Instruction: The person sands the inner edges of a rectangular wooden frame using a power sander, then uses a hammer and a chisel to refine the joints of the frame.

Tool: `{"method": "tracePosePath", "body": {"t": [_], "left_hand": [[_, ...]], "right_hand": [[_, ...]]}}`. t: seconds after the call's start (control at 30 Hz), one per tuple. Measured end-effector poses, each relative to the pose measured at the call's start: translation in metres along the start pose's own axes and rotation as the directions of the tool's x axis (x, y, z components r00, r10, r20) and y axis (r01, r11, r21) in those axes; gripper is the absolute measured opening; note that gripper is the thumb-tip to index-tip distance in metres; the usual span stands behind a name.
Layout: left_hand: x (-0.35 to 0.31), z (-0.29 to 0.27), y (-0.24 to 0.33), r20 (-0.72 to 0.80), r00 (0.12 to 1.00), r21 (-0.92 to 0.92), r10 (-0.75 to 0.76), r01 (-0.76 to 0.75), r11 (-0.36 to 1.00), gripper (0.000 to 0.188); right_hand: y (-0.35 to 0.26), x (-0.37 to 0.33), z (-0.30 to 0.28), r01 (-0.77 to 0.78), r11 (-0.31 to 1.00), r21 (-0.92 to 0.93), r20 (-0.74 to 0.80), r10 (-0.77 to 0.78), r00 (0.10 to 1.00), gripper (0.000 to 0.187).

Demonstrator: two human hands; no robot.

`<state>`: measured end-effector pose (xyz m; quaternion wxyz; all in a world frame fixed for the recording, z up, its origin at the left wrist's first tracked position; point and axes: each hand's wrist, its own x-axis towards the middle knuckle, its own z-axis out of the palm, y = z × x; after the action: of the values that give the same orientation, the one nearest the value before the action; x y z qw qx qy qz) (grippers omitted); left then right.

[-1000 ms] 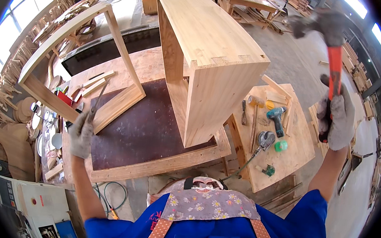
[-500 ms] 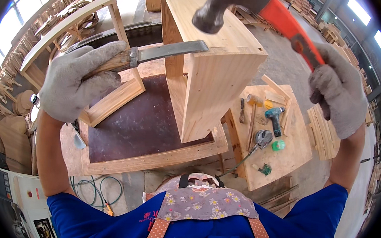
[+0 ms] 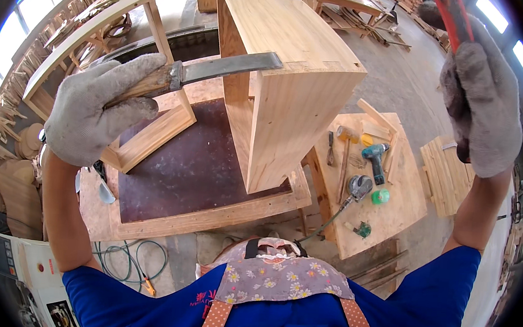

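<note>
Gloved in grey, my left hand [image 3: 103, 105] is closed round the wooden handle of a chisel [image 3: 226, 66]. Its flat steel blade lies near level, the tip at the top edge of a pale wooden box frame [image 3: 305, 121], by the corner joint. My right hand [image 3: 484, 101], also gloved, is raised at the upper right and wrapped round the red handle of a hammer [image 3: 454, 19]. Most of the hammer's head is cut off by the picture's upper edge. The box frame stands on end on a dark-topped wooden workbench [image 3: 187, 176].
A second wooden frame [image 3: 153, 139] leans on the bench at left. On a low side table [image 3: 405, 205] lie a cordless drill [image 3: 375, 160], a mallet [image 3: 348, 134], a corded round power tool [image 3: 360, 186] and a green container [image 3: 380, 197]. A hose [image 3: 137, 258] coils on the floor. Planks [image 3: 448, 172] are stacked at right.
My right hand has lifted the hammer up and to the right, away from the box frame. My left hand and the chisel have shifted slightly left.
</note>
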<state>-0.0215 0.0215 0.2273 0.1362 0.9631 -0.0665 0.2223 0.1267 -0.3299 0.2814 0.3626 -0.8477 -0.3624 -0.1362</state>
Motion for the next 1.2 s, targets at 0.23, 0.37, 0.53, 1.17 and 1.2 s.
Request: {"method": "tracePosePath", "body": {"t": [0.23,0.37,0.53,1.17,1.2], "left_hand": [[0.004,-0.003,0.001,0.015,1.000,0.030,0.003,-0.004,1.000,0.052],[0.001,-0.003,0.000,0.017,0.998,-0.052,-0.057,0.058,0.997,0.054],[0.005,-0.005,0.003,0.036,0.998,0.032,-0.048,0.046,0.998,0.055],[0.013,-0.001,0.017,-0.006,0.999,-0.067,0.032,-0.032,0.997,0.049],[0.014,-0.001,0.019,0.004,1.000,-0.054,0.029,-0.029,0.998,0.049]], "right_hand": [[-0.013,0.007,-0.002,0.033,0.983,-0.179,0.267,0.016,0.964,0.068],[0.004,0.000,0.000,0.016,0.998,-0.054,0.021,-0.015,1.000,0.061],[-0.003,0.000,-0.001,0.097,0.985,-0.140,0.269,-0.056,0.962,0.053],[-0.014,-0.011,-0.038,-0.101,0.995,-0.028,0.021,0.101,0.995,0.042],[-0.015,-0.013,-0.041,-0.120,0.993,-0.022,-0.005,0.120,0.993,0.039]]}}
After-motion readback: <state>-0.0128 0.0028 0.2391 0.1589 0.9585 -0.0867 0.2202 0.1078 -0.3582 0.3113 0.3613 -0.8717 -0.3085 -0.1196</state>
